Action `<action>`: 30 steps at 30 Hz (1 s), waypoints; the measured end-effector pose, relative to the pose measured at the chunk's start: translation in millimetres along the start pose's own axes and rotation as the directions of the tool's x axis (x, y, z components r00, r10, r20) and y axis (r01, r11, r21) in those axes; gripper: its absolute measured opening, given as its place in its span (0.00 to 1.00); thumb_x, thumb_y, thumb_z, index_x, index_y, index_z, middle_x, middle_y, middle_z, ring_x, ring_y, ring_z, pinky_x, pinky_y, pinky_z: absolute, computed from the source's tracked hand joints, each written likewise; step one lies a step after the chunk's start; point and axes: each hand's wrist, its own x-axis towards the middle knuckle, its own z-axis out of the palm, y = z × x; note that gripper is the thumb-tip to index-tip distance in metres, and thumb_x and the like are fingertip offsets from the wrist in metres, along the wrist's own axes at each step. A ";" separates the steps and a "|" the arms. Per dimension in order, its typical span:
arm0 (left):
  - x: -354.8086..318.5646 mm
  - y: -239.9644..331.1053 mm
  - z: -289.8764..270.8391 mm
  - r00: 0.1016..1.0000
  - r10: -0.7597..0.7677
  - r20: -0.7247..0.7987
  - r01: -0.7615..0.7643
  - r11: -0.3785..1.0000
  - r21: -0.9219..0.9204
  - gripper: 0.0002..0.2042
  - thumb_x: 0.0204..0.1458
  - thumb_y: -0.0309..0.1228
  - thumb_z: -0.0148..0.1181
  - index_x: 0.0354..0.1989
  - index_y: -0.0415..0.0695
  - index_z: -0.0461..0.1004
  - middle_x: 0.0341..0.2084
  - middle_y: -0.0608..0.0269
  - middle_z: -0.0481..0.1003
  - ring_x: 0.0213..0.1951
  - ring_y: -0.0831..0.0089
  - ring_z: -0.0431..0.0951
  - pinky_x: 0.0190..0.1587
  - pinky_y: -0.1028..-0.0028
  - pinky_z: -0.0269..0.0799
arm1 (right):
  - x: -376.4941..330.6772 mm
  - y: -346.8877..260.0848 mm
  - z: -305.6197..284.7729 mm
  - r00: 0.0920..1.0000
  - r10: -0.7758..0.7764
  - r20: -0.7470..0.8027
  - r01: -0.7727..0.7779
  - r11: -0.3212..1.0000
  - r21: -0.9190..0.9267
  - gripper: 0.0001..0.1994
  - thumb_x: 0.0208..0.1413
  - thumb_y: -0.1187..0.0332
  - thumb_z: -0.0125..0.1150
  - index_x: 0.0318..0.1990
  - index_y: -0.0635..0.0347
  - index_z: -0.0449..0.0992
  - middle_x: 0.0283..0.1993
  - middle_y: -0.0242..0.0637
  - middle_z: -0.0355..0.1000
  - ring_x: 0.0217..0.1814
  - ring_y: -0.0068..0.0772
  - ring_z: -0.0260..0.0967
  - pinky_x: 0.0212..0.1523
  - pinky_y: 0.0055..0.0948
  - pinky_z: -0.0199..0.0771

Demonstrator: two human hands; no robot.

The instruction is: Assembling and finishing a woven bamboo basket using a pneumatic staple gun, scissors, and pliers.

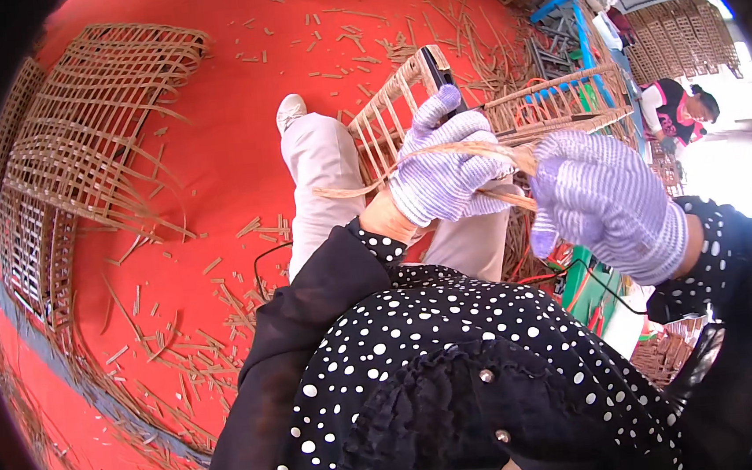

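Both my hands wear lilac-and-white striped knit gloves. My left hand (450, 172) is closed around a tan wicker strip (333, 192), whose loose end sticks out past the wrist toward the left; its thumb points up. Just to the right, my right hand (607, 199) is closed on the same strip, which bends in a loop between the two hands. Its fingertips are partly hidden. Beyond my hands stands a partly woven tan wicker frame (551, 108) with open slats, near my knees. A dark bar runs along one of its corners.
Woven wicker panels (93, 125) lie stacked at the left. Cut strip scraps (216, 336) litter the red floor (237, 157). At the right are a blue metal frame (585, 33), a green object (588, 293) with a black cable, and another person (680, 109) bending forward.
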 end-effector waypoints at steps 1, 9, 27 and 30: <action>-5.3 -1.1 0.1 1.000 -0.024 0.014 0.024 1.000 0.008 0.16 0.31 0.46 0.64 0.30 0.56 0.74 0.27 0.71 0.73 0.38 0.69 0.74 0.55 0.53 0.58 | 6.3 -9.0 -4.7 1.000 -0.001 0.005 0.000 1.000 0.004 0.08 0.47 0.73 0.58 0.35 0.65 0.72 0.30 0.35 0.68 0.27 0.28 0.69 0.24 0.25 0.68; 3.9 6.4 -3.4 0.984 -0.173 0.031 0.175 0.949 -0.261 0.11 0.38 0.45 0.60 0.29 0.57 0.73 0.24 0.73 0.72 0.36 0.71 0.72 0.53 0.55 0.54 | 32.8 -4.7 -14.5 0.946 0.321 -0.041 -0.304 0.924 0.233 0.08 0.51 0.69 0.52 0.31 0.66 0.70 0.26 0.35 0.68 0.23 0.25 0.68 0.24 0.24 0.68; 91.4 -20.4 -38.4 0.621 -0.153 0.769 0.261 0.965 -0.020 0.14 0.51 0.41 0.55 0.24 0.44 0.77 0.12 0.59 0.68 0.18 0.63 0.69 0.23 0.68 0.65 | -38.8 41.5 75.4 0.846 0.451 -0.284 -0.391 0.888 0.243 0.27 0.36 0.56 0.67 0.44 0.59 0.69 0.35 0.41 0.70 0.41 0.47 0.66 0.45 0.39 0.64; 117.5 -27.5 -47.1 0.409 -0.216 0.887 0.146 0.975 0.170 0.10 0.52 0.38 0.55 0.31 0.45 0.78 0.18 0.58 0.73 0.21 0.68 0.74 0.20 0.71 0.65 | -26.2 32.2 96.5 0.729 0.527 -0.437 -0.525 0.840 0.139 0.31 0.30 0.50 0.70 0.42 0.57 0.69 0.36 0.40 0.70 0.43 0.48 0.64 0.50 0.42 0.60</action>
